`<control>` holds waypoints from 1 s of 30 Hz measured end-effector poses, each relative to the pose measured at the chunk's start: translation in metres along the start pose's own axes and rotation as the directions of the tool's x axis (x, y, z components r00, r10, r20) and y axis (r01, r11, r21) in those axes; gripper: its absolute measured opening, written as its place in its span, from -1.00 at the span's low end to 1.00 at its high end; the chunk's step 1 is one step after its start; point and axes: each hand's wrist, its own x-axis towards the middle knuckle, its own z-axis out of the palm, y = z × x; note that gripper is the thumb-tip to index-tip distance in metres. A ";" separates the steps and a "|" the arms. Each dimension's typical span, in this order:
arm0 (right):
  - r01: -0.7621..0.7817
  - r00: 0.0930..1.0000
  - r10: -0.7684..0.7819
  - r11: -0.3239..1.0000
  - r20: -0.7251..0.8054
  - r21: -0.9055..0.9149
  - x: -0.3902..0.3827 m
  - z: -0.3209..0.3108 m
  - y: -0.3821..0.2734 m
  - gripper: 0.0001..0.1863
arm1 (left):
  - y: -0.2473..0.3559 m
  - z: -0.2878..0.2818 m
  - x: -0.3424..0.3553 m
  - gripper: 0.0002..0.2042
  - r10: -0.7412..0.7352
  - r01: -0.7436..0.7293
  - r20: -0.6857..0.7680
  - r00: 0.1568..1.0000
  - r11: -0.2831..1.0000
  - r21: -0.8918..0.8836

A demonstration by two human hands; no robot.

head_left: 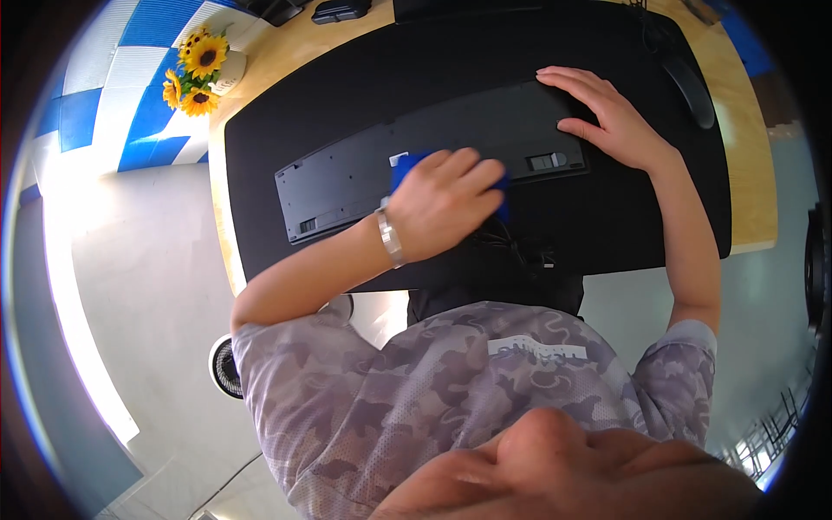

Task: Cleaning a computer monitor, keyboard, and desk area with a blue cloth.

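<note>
While the black keyboard (433,160) lies upside down on the big black mat (659,217), the left hand (442,204) is curled over a blue cloth (406,166) and presses it on the hard, flat plastic back. The right hand (607,113), at two o'clock, lies open on the keyboard's end. I cannot tell how much is wiped. Yellow sunflowers (198,74) stand on the wooden counter (741,121) at ten o'clock.

one keyboard (407,165), one blue cloth (406,166), three sunflowers (198,74)
</note>
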 end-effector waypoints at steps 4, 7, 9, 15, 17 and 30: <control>-0.008 1.000 0.008 1.000 0.019 0.000 0.001 -0.001 -0.007 -0.38 | -0.001 -0.011 -0.032 -0.71 -0.219 0.219 0.007 0.976 0.975 -0.043; -0.043 0.999 0.043 0.999 0.023 0.005 -0.002 0.005 -0.002 -0.36 | 0.001 -0.010 -0.026 -0.71 -0.257 0.249 -0.079 0.963 0.963 -0.107; -0.025 0.999 0.025 1.000 0.027 -0.003 -0.002 0.003 -0.004 -0.34 | 0.001 -0.011 -0.009 -0.72 -0.233 0.219 -0.119 0.965 0.968 -0.121; 0.070 0.990 -0.071 0.997 0.119 0.013 -0.001 -0.005 -0.021 0.26 | -0.008 0.023 0.027 -0.77 -0.196 0.161 -0.173 0.965 0.967 -0.200; 0.069 0.991 -0.066 0.997 0.116 -0.019 -0.002 -0.002 -0.022 0.26 | -0.009 0.033 0.040 -0.79 -0.166 0.124 -0.184 0.969 0.967 -0.222; 0.036 0.995 -0.027 0.995 0.094 -0.096 0.003 -0.012 -0.011 0.24 | -0.032 0.015 0.046 -0.75 -0.106 0.089 -0.047 0.993 0.954 -0.285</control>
